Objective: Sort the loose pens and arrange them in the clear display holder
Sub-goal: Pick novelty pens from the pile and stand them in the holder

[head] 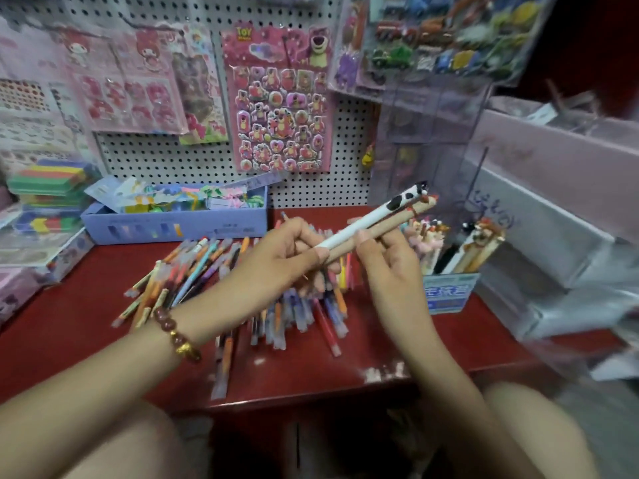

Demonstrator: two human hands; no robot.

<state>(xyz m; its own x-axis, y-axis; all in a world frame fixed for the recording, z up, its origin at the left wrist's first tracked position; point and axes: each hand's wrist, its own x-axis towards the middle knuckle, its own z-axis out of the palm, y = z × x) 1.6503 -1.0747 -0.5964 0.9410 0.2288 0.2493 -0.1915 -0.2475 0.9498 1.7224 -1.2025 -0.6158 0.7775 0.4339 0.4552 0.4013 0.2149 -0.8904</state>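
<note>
The cow-spotted white pen (pixel 373 219) and tan pen (pixel 394 227) sit mid-frame, with the left hand (pixel 276 259) curled round their lower ends and the right hand (pixel 390 267) pinching the shafts. The clear holder (pixel 449 292) at centre-right only has a handful standing in it, and a big loose pile (pixel 214 281) lies under the hands, so it's probably mostly still to do.

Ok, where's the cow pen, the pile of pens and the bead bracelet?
cow pen (pixel 373 216): head view, on its white barrel below the black spot.
pile of pens (pixel 197 267): head view, on the pile's left part.
bead bracelet (pixel 176 335): head view, on one bead.
</note>
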